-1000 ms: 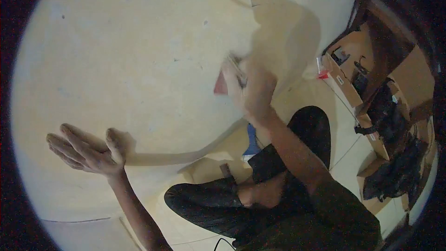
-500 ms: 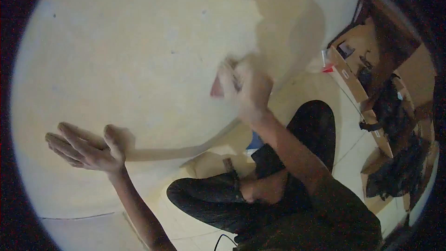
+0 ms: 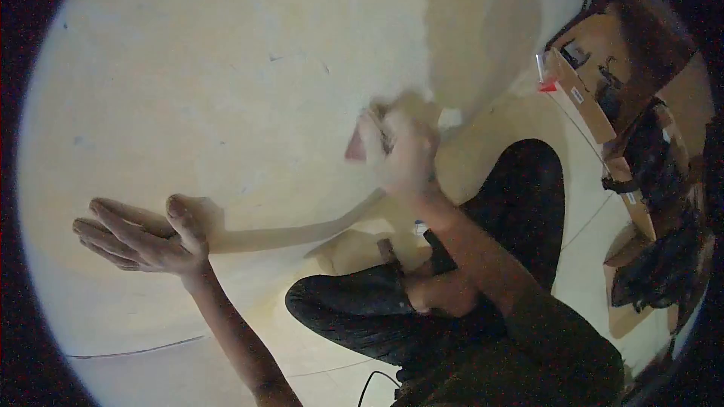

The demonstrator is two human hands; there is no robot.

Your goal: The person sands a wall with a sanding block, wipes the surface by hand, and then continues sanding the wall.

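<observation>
My right hand (image 3: 407,147) is closed around a small flat reddish piece of sandpaper (image 3: 356,145), one corner of which sticks out past the fingers. It is at the pale yellowish wall (image 3: 226,90), slightly smeared by motion. Lower on the left, my left hand (image 3: 147,241) is open, fingers stretched out and thumb apart, with nothing in it. It is close to the wall, and its shadow falls just beside the thumb. Several small chips and marks dot the wall's surface.
My folded legs in dark trousers (image 3: 354,298) are below the right arm. On the right, an open cardboard box (image 3: 584,102) and dark bags (image 3: 641,158) lie on the tiled floor, a red-and-white item (image 3: 547,84) beside them. A black cable (image 3: 369,384) curves at the bottom.
The view has shifted a little, so the box, legs and wall marks sit differently in it. My right hand keeps its grip at the wall, and my left hand stays open.
</observation>
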